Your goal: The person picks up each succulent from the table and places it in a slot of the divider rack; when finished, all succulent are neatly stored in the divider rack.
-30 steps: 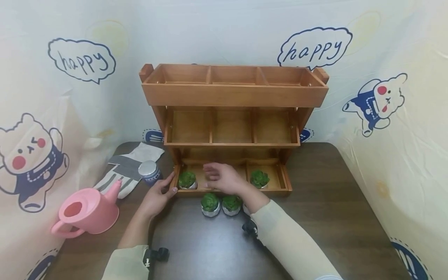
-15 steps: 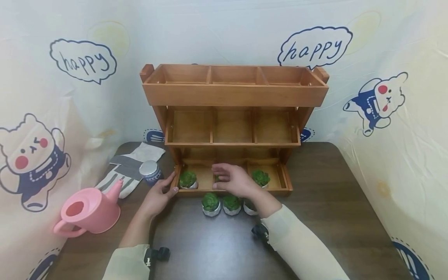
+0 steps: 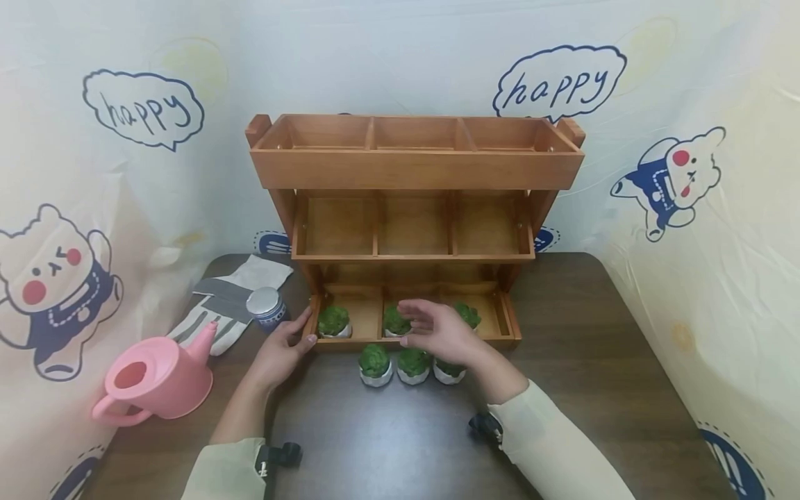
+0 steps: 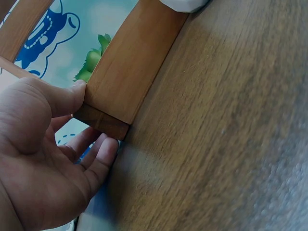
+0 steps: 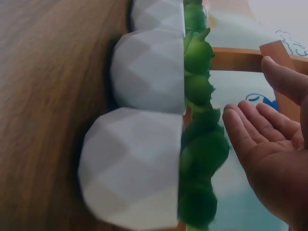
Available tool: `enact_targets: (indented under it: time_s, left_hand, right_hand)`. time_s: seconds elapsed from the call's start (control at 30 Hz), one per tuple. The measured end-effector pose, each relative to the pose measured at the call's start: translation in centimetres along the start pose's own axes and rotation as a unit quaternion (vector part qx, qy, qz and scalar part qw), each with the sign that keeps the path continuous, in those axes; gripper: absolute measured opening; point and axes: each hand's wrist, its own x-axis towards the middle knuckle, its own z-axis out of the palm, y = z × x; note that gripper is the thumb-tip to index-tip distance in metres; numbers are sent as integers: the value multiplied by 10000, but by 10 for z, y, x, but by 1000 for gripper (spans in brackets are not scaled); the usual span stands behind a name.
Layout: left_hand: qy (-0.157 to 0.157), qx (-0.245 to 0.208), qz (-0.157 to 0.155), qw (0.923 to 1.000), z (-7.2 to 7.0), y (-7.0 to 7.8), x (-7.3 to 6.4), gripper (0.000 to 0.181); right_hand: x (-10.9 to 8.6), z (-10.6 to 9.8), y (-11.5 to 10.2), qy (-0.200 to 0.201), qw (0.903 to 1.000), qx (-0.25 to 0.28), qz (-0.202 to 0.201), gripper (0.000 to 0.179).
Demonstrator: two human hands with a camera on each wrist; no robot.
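A brown wooden three-tier shelf (image 3: 415,171) stands on the table. My left hand (image 3: 284,355) holds the left front corner of its bottom tier; in the left wrist view the thumb lies at the rim and the fingers are round the end. My right hand (image 3: 442,333) hovers over the bottom tier's front edge, fingers extended, holding nothing. Potted succulents sit in the left (image 3: 334,319), middle (image 3: 394,321) and right compartments, the right succulent (image 3: 467,314) partly behind the hand. Three more white-potted succulents (image 3: 413,366) stand in a row before the shelf; the right wrist view shows their faceted pots (image 5: 132,166).
To the left lie a pink watering can (image 3: 159,375), a blue-and-white lidded can (image 3: 267,309) and grey-white gloves (image 3: 234,298). The upper tiers each have three compartments with dividers. A printed cloth (image 3: 400,55) hangs behind and at both sides.
My right hand has moved right, away from the middle compartment, uncovering the succulent there and the rightmost one in the front row. My left hand has stayed on the shelf corner.
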Motion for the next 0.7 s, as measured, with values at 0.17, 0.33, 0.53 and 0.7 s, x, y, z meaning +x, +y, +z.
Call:
enact_targets:
  time_s: [0.17, 0.33, 0.53, 0.7]
  left_hand:
    - [-62, -37, -108, 9999, -1, 0, 0, 68]
    - [-52, 13, -100, 9999, -1, 1, 1, 68]
    - [-68, 31, -127, 9999, -1, -1, 1, 68]
    - [-56, 34, -76, 9999, 0, 0, 1, 68]
  right_hand:
    - [-12, -7, 5, 73, 9999, -155, -13, 66]
    - [-24, -13, 11, 64, 9998, -145, -96, 66]
    - [-36, -21, 15, 156, 9986, -511, -17, 62]
    - [-47, -26, 18, 225, 9966, -785, 49, 61]
